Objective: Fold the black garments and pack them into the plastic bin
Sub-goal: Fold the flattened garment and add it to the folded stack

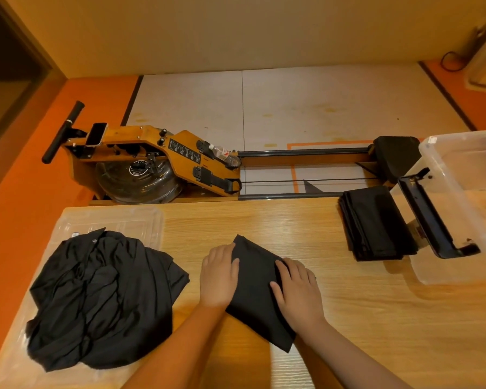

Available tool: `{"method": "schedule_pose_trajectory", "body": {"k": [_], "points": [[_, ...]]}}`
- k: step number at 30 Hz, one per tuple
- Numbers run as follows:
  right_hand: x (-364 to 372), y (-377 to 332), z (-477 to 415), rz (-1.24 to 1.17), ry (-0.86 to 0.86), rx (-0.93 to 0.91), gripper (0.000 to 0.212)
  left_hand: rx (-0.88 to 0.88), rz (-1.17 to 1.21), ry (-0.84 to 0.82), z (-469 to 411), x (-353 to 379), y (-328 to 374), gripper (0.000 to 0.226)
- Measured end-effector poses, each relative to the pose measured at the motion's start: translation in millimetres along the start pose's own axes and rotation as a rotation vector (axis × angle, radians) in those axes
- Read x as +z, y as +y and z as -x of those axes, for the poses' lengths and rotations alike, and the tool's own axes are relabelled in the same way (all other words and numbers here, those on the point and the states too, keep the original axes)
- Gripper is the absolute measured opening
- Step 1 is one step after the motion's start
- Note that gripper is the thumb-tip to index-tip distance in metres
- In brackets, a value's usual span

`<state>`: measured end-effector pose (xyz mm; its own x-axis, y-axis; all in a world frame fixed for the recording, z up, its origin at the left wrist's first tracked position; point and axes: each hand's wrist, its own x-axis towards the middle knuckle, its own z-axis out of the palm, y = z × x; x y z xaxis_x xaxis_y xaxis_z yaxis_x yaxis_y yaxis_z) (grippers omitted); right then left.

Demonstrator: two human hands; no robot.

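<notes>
Folding step: the left hand (219, 273) and right hand (297, 287) press flat, fingers spread, on a folded black cloth garment (257, 293) lying on the wooden bench (264, 220); next, probably lifting it toward the clear plastic bin (466, 209).

The folded garment (260, 293) and the crumpled pile (104, 299) are matt black cloth. The table (362, 318) is smooth, slightly glossy light wood-grain; the storage bin (466, 209) and lid (141, 223) are clear glossy plastic.
</notes>
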<state>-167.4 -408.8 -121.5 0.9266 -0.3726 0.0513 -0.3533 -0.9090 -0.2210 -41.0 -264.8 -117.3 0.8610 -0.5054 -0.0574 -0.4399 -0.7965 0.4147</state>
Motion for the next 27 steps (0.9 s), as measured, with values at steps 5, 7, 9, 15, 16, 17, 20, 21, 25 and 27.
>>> {"method": "schedule_pose_trajectory", "body": {"k": [5,7,9,15,16,17,20,21,25,27], "points": [[1,3,-15,0.024,0.028,0.009,0.033,-0.151,0.088,0.027,-20,-3,7,0.026],[3,3,-22,0.019,0.055,0.027,0.017,-0.176,0.13,0.005,-27,-4,8,0.018],[2,3,-29,0.02,0.044,0.049,0.023,-0.167,0.118,-0.029,-33,-7,9,0.015],[2,2,-35,0.048,0.068,0.064,0.018,-0.117,0.09,-0.034,-38,-14,3,0.017],[4,1,-35,0.05,0.066,0.068,0.016,-0.118,0.09,-0.03,-38,-13,2,0.017],[6,0,-34,0.053,0.068,0.072,0.014,-0.117,0.085,-0.025,-38,-13,1,0.017],[5,-3,-32,0.048,0.084,0.079,0.011,-0.079,0.001,-0.026,-42,-10,-1,0.017],[4,-3,-32,0.036,0.093,0.082,0.014,-0.057,-0.035,-0.034,-44,-9,-1,0.018],[8,0,-19,-0.074,0.044,-0.003,0.043,-0.016,-0.085,-0.03,-45,-7,-2,0.024],[9,6,-13,-0.058,-0.001,-0.122,0.051,-0.038,-0.03,0.032,-35,-5,-3,0.032]]}}
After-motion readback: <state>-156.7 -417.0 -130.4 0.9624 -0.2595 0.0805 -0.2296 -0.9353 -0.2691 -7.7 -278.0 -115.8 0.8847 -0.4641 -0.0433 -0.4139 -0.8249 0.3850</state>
